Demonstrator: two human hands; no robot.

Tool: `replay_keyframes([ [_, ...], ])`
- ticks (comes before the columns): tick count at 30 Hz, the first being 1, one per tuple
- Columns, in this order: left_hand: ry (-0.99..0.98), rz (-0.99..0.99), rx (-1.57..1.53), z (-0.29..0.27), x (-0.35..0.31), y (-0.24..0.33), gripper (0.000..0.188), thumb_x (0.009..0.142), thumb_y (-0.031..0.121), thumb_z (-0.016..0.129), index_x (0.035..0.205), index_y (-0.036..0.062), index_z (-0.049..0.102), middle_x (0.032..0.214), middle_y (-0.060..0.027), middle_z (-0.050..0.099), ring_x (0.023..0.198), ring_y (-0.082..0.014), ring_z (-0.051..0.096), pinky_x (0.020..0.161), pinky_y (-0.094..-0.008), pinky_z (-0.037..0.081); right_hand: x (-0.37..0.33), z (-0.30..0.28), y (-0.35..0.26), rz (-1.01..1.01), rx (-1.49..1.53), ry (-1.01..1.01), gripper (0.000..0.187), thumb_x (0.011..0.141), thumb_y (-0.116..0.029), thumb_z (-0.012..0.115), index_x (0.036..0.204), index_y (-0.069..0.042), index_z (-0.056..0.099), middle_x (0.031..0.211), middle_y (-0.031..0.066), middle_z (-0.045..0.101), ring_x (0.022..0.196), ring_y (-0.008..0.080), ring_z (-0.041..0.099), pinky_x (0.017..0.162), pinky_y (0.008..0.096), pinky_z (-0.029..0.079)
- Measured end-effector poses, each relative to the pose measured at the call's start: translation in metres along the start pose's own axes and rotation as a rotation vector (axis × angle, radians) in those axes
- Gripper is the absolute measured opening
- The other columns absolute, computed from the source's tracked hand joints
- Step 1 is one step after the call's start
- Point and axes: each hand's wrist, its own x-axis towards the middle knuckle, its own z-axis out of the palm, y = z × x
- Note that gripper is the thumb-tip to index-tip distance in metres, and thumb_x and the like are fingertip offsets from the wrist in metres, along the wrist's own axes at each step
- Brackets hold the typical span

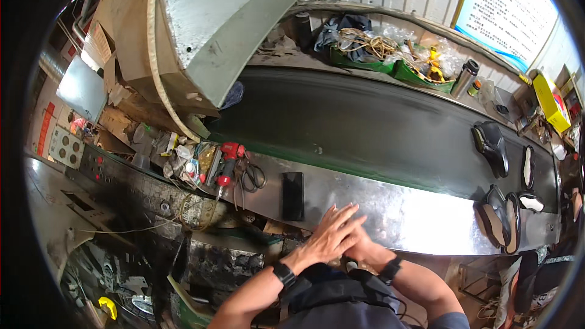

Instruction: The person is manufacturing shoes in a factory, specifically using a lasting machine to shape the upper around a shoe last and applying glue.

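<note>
My left hand (329, 236) is in front of my body at the near edge of the metal ledge (390, 207), its fingers stretched out and slightly apart. It lies across my right hand (364, 248), whose fingers are mostly hidden behind it. No object shows in either hand. Just left of my hands a black smartphone (293, 196) lies flat on the ledge. Both wrists wear dark bands.
Behind the ledge runs a dark conveyor belt (365, 128). Black shoes (491, 148) stand at its right end, with another pair (501, 218) on the ledge. A red heat gun (229, 161) and scissors (253, 178) lie left. A grey metal hood (213, 18) overhangs the belt.
</note>
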Motion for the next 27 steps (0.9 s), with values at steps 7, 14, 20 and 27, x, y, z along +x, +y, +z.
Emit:
replay_keyframes([
  [7,0.346,-0.29,0.09,-0.094,0.017,-0.191,0.059,0.086,0.02,0.071,0.138,0.0,0.05,0.14,-0.0244,0.051,0.131,-0.0407,0.048,0.111,-0.0456,0.04,-0.062,-0.076,-0.015,0.356,0.299,0.416,0.057,0.104,-0.023,0.052,0.151,-0.004,0.026,0.121,0.0225,0.063,0.11,0.0326,0.064,0.094,0.0439,0.054],
  [14,0.229,-0.776,0.389,-0.22,0.018,-0.348,0.068,0.088,0.023,0.068,0.146,0.0026,0.039,0.146,-0.0235,0.045,0.135,-0.0414,0.045,0.112,-0.0467,0.04,-0.119,-0.09,0.013,0.317,0.241,0.762,0.063,0.097,-0.018,0.062,0.15,-0.004,0.032,0.122,0.0243,0.063,0.097,0.0328,0.068,0.085,0.0438,0.057],
  [20,0.22,-0.993,0.507,-0.258,0.01,-0.424,0.076,0.084,0.021,0.07,0.149,0.0023,0.035,0.151,-0.0238,0.038,0.133,-0.0432,0.047,0.11,-0.0478,0.042,-0.095,-0.11,0.032,0.197,-0.183,0.775,0.062,0.095,-0.011,0.067,0.147,0.004,0.037,0.115,0.02,0.066,0.102,0.0225,0.067,0.085,0.0343,0.056],
  [27,0.15,-0.975,0.694,-0.261,0.033,-0.503,0.091,0.076,0.005,0.071,0.153,0.0043,0.024,0.158,-0.0247,0.022,0.125,-0.0468,0.053,0.102,-0.0489,0.049,-0.073,-0.102,-0.002,0.321,-0.534,0.757,0.057,0.094,-0.016,0.062,0.145,0.003,0.044,0.112,0.019,0.071,0.096,0.0239,0.071,0.084,0.035,0.057],
])
